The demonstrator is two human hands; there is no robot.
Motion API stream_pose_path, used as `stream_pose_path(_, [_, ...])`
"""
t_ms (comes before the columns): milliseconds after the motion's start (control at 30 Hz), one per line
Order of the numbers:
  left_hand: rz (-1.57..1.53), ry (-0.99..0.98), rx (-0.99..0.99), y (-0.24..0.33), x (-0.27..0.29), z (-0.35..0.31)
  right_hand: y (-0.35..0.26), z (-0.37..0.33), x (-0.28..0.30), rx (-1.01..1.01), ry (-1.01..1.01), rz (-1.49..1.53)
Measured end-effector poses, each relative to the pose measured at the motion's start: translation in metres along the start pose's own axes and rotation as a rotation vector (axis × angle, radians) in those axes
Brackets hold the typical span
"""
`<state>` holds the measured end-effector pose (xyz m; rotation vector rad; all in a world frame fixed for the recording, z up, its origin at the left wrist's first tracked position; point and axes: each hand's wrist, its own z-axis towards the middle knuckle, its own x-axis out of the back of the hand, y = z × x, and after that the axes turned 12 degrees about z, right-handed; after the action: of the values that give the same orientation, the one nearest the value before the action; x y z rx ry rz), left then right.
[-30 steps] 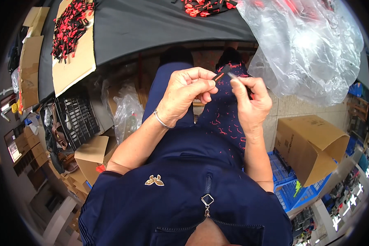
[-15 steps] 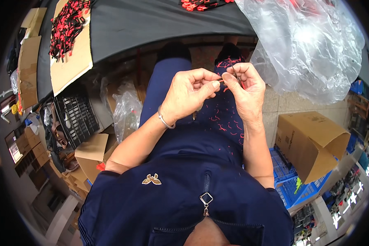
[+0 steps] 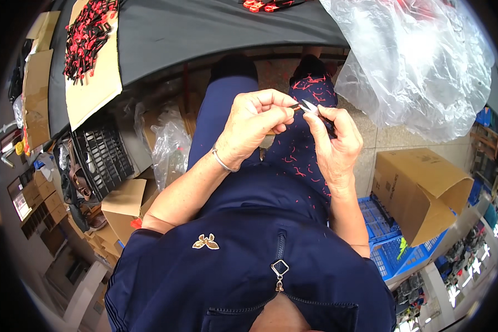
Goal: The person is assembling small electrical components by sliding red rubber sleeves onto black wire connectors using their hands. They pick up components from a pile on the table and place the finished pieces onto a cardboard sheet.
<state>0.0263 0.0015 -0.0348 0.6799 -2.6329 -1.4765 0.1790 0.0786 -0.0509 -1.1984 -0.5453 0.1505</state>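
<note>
My left hand (image 3: 248,126), with a silver bangle at the wrist, is closed in a pinch on a small black-and-red cord piece (image 3: 295,107); most of it is hidden by the fingers. In my right hand (image 3: 338,145) is a pair of small thread snips (image 3: 310,107), pale blades showing beyond the thumb. The blade tips lie close beside the cord piece; whether they touch it I cannot tell. Red thread scraps (image 3: 299,166) are scattered over my dark blue trousers, below the hands and near the knee.
A heap of black-and-red cord pieces (image 3: 88,41) lies on a cardboard sheet (image 3: 97,94) on the black-covered table (image 3: 205,27). More pieces (image 3: 268,5) sit at the far edge. Right are clear plastic sheeting (image 3: 409,72), an open carton (image 3: 409,188) and a blue crate (image 3: 395,263).
My right hand has turned and shifted slightly right, and the snips' blades now show between the hands. My left hand stays nearly in place, still pinching the cord piece.
</note>
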Motion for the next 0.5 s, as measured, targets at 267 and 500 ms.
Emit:
stream_pose_path(267, [0.059,0.041,-0.076,0.001,-0.005,0.002,0.005,-0.003,-0.001,-0.101,0.029,0.127])
stream_pose_path(500, [-0.213,-0.007,-0.049,-0.015,-0.012,0.003,0.007,0.000,-0.001,-0.116,0.034,0.134])
